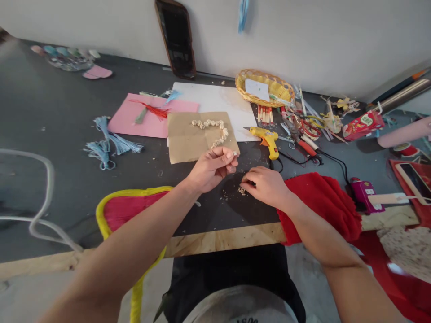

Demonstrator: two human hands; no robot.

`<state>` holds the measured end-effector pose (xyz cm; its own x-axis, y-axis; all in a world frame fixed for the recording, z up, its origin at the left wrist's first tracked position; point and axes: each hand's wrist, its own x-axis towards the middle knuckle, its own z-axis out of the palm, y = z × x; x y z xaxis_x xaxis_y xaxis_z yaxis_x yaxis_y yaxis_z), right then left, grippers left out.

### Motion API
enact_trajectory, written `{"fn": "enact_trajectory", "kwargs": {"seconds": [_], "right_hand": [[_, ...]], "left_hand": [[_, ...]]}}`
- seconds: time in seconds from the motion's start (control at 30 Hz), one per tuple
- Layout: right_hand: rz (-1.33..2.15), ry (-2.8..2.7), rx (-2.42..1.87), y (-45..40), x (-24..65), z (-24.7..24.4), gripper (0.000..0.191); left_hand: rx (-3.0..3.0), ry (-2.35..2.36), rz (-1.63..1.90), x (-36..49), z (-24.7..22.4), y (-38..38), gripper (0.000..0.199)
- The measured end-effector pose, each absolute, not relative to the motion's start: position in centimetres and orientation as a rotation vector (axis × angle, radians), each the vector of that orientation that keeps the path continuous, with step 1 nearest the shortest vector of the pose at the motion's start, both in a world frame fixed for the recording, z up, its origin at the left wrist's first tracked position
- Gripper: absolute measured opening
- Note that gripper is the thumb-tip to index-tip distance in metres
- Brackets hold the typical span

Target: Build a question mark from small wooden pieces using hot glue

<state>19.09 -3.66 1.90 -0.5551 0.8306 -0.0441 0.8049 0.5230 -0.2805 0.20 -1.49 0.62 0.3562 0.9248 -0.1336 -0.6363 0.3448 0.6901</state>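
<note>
My left hand is raised at the near edge of a brown folded paper, its fingertips pinched on a small pale piece. A curved string of cream beads lies on the paper and runs down behind that hand. To the right, my right hand rests low over the dark table. Its thumb and fingers are together at a little pile of small pale pieces; whatever they hold is too small to name.
A yellow glue gun, pliers and a wicker basket stand right of the papers. Red cloth lies under my right forearm. Blue tassels are at left, a pink, yellow-edged item by my left forearm. A phone leans on the wall.
</note>
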Motion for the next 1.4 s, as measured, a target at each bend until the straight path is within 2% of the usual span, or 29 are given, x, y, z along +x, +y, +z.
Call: {"fn": "enact_trajectory", "kwargs": {"seconds": [0.27, 0.57, 0.83, 1.4], "right_hand": [[0.441, -2.590, -1.418, -3.9, 18.5, 1.5, 0.009], [0.248, -1.963, -0.896, -3.2, 19.7, 2.5, 0.008], [0.120, -2.035, -0.761, -3.3, 19.5, 2.4, 0.012], [0.125, -2.068, -0.755, -3.5, 19.8, 2.4, 0.011]], "left_hand": [[0.608, 0.590, 1.071, 0.1, 0.3, -1.5, 0.022], [0.666, 0.597, 0.911, 0.3, 0.4, -1.7, 0.027], [0.761, 0.568, 0.796, 0.6, 0.4, -2.0, 0.028], [0.755, 0.572, 0.801, 0.6, 0.5, -2.1, 0.029]]}}
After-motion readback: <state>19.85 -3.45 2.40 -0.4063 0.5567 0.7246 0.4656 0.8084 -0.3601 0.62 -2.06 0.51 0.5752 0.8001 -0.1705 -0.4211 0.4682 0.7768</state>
